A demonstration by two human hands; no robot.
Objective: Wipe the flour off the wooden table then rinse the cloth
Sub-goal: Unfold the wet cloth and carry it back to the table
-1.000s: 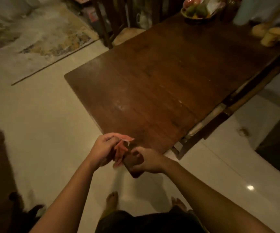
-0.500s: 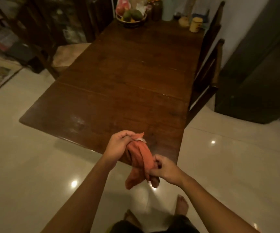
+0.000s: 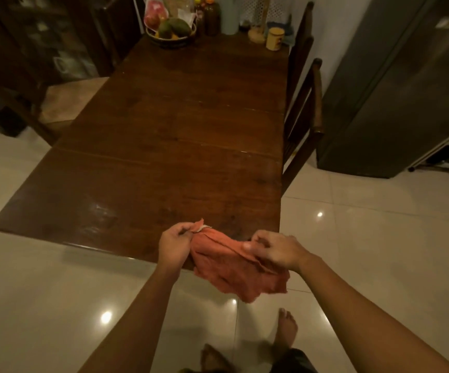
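Note:
An orange cloth (image 3: 234, 267) is stretched between my two hands just over the near edge of the dark wooden table (image 3: 180, 135). My left hand (image 3: 176, 244) pinches the cloth's upper left corner. The cloth's right edge is pinched by my right hand (image 3: 274, 250), and the rest of the cloth sags below. A faint pale smear of flour (image 3: 98, 211) shows on the table's near left part.
At the table's far end stand a fruit bowl (image 3: 171, 33), bottles (image 3: 210, 16) and a yellow mug (image 3: 275, 39). Chairs (image 3: 303, 103) line the right side, another chair (image 3: 64, 103) sits on the left. A tall grey fridge (image 3: 395, 84) stands at right. The floor is glossy tile.
I have turned to face the table's short end. The cloth went from bunched and hanging to spread out between both hands, my right hand moving up and rightward.

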